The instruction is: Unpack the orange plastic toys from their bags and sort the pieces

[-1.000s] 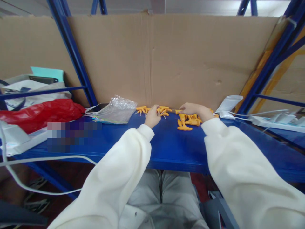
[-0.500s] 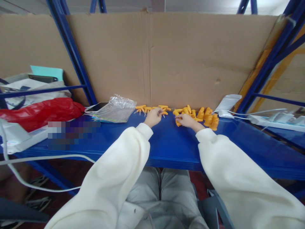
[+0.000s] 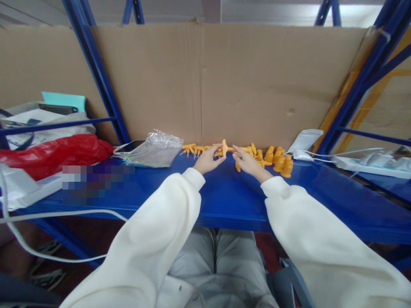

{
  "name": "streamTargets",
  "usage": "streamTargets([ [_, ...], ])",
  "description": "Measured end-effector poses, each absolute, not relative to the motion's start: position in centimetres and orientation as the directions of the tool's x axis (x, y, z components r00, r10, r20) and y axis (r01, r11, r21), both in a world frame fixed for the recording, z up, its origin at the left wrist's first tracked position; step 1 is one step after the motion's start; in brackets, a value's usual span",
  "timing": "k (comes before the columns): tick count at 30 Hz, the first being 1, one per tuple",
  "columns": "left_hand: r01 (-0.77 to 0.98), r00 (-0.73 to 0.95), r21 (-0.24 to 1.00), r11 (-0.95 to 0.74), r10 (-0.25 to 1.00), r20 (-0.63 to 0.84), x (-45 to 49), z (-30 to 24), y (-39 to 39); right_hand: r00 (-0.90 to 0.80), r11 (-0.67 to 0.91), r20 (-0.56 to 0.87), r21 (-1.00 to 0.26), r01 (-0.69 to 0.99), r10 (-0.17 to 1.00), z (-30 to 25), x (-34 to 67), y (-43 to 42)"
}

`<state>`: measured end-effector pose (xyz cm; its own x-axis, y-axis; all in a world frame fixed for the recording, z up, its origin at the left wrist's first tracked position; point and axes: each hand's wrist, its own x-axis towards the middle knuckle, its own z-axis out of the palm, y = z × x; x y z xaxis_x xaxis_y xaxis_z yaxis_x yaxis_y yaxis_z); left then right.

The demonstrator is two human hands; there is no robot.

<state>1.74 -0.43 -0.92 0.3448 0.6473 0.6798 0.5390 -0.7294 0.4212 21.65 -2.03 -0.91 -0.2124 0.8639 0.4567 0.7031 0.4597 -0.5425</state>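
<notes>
My left hand pinches a small orange plastic piece and holds it upright just above the blue shelf. My right hand is close beside it, fingers stretched toward that piece, touching or nearly touching it. Behind my left hand lies a row of small orange screw-like parts. To the right of my right hand stands a cluster of chunkier orange parts.
A crinkled clear plastic bag and a phone lie left of the parts. A red bag is further left. White packets and cables sit at the right. A cardboard wall backs the shelf, with blue rack posts on both sides.
My left hand lifted an orange piece off the shelf and raised it. My right hand moved left from the chunkier pile toward my left hand, uncovering that pile.
</notes>
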Motion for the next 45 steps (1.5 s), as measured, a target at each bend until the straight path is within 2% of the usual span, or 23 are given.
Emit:
streamTargets([
  [8,0.610,0.285,0.451,-0.651,0.711,0.643,1.7,-1.0,-0.2,-0.322,0.525,0.476,-0.390,0.757,0.819,-1.0,20.9,-2.8],
  [15,0.634,0.271,0.410,-0.656,0.685,0.676,1.5,-1.1,0.1,-0.404,0.600,0.474,-0.400,0.692,0.782,-0.7,20.4,-3.7],
  [24,0.634,0.243,0.427,-0.644,0.691,0.681,1.8,-0.9,0.1,-0.463,0.673,0.507,-0.392,0.627,0.727,-1.0,20.6,-3.3],
  [28,0.656,0.185,0.423,-0.625,0.677,0.712,1.6,-0.9,0.1,-0.404,0.618,0.509,-0.373,0.692,0.760,-1.0,20.8,-3.2],
  [32,0.672,0.164,0.414,-0.614,0.668,0.726,1.4,-1.0,0.2,-0.237,0.514,0.521,-0.490,0.704,0.820,-0.9,21.0,-2.9],
  [35,0.664,0.171,0.405,-0.628,0.655,0.736,1.4,-0.9,0.1,-0.103,0.444,0.489,-0.657,0.610,0.866,-0.7,20.9,-2.3],
  [38,0.667,0.154,0.426,-0.612,0.672,0.725,1.5,-0.7,-0.3,0.029,0.339,0.397,-0.818,0.464,0.917,-0.4,20.8,-1.9],
  [42,0.690,0.123,0.455,-0.563,0.711,0.692,1.4,-0.5,-0.7,0.015,0.259,0.284,-0.893,0.368,0.959,-0.1,21.1,-1.9],
  [45,0.693,0.100,0.481,-0.537,0.732,0.674,1.3,-0.4,-0.8,0.011,0.271,0.293,-0.896,0.351,0.956,0.1,21.5,-2.1],
])
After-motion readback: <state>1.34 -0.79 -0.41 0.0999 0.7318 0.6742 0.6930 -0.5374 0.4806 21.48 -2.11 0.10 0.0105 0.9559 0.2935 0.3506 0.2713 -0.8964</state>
